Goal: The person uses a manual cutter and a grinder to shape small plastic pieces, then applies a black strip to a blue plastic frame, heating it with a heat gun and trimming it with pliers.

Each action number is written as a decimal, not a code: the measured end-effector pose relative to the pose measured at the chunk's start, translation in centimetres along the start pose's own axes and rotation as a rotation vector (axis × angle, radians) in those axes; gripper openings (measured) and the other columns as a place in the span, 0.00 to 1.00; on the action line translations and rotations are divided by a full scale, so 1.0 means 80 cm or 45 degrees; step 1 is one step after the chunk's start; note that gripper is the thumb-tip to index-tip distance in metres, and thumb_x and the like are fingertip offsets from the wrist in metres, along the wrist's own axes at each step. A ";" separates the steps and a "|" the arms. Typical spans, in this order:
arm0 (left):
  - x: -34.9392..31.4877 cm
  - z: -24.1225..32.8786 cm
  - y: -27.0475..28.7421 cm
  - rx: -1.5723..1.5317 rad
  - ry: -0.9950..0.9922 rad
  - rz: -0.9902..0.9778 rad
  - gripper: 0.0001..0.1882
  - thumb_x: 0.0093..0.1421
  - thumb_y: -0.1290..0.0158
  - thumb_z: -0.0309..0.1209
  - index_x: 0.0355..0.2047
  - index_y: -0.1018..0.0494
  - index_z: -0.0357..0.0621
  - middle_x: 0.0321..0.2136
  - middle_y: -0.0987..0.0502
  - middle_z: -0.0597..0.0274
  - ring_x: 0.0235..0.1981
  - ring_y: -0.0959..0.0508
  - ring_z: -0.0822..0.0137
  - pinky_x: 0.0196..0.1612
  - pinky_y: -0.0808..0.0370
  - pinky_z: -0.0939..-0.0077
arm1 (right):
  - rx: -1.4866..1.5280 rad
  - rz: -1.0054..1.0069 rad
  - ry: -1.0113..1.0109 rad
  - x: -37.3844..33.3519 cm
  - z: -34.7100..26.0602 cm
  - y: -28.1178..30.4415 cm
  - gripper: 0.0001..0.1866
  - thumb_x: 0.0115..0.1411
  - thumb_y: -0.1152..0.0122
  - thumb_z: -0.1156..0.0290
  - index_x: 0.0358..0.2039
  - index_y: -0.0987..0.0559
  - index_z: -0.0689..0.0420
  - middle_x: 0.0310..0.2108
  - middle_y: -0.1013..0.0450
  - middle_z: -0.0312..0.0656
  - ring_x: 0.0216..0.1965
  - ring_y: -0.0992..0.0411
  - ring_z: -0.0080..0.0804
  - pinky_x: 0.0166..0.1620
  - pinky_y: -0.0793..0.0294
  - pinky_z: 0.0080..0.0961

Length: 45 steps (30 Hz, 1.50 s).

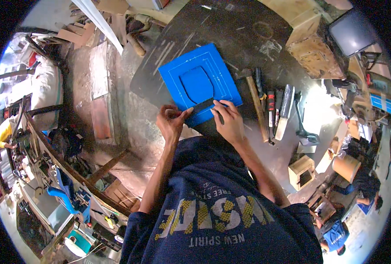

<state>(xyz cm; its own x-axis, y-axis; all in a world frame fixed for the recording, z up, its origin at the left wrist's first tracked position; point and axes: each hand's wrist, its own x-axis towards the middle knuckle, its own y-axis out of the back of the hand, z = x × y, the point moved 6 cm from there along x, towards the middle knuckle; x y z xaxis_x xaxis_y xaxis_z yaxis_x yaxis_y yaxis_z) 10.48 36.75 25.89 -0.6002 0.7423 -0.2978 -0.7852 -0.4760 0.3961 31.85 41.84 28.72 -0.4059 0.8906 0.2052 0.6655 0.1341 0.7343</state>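
Observation:
A blue cutting mat [226, 81] with white printed lines lies tilted on the dark table in front of me. On it shows a pocket-like shape [196, 83] with dark edges and a rounded lower side, the same blue inside. A narrow dark strip [203, 106] stretches across the mat's near part, below that shape. My left hand [171, 122] pinches the strip's left end between thumb and fingers. At its right end, my right hand [229, 122] grips with bent fingers, over the mat's near right corner. The strip's material is too small to make out.
Right of the mat lie a wooden-handled hammer [257, 105], a red-and-black tool [271, 110] and a flat blade-like tool with a pale handle [285, 112]. A wooden box [315, 55] stands at the far right of the dark table [230, 26]. Other people sit at the lower right.

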 end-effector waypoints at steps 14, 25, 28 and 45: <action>-0.002 -0.002 -0.002 0.019 -0.276 0.068 0.25 0.44 0.24 0.37 0.29 0.29 0.38 0.20 0.24 0.61 0.21 0.26 0.73 0.25 0.27 0.77 | -0.059 -0.019 0.038 0.003 -0.002 -0.003 0.14 0.60 0.39 0.72 0.45 0.21 0.63 0.43 0.21 0.45 0.52 0.27 0.41 0.53 0.26 0.35; -0.002 0.008 -0.001 0.009 -0.329 0.037 0.24 0.44 0.24 0.36 0.28 0.29 0.38 0.18 0.24 0.61 0.19 0.26 0.73 0.23 0.27 0.76 | -0.058 -0.019 0.050 0.000 -0.002 -0.002 0.09 0.59 0.38 0.74 0.40 0.20 0.62 0.46 0.21 0.46 0.53 0.28 0.42 0.55 0.26 0.36; -0.002 0.009 -0.002 0.046 -0.332 0.030 0.24 0.45 0.24 0.36 0.28 0.29 0.38 0.18 0.24 0.61 0.19 0.25 0.73 0.22 0.27 0.76 | -0.062 0.004 0.074 0.001 -0.005 -0.001 0.07 0.58 0.36 0.76 0.38 0.21 0.61 0.47 0.21 0.47 0.53 0.27 0.42 0.55 0.26 0.36; -0.005 -0.002 -0.005 0.140 -0.237 0.052 0.25 0.45 0.24 0.39 0.27 0.30 0.40 0.18 0.25 0.60 0.19 0.27 0.72 0.23 0.28 0.74 | -0.090 -0.002 0.030 0.003 -0.008 0.001 0.09 0.60 0.39 0.71 0.39 0.20 0.62 0.48 0.22 0.46 0.54 0.28 0.44 0.55 0.26 0.36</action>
<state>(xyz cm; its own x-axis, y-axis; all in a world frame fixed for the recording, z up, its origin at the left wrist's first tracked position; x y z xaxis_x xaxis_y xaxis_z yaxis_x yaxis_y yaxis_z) 11.04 36.59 25.73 -0.5846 0.8026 -0.1185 -0.7334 -0.4603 0.5002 31.40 41.78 29.27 -0.4223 0.8797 0.2185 0.6193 0.1040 0.7782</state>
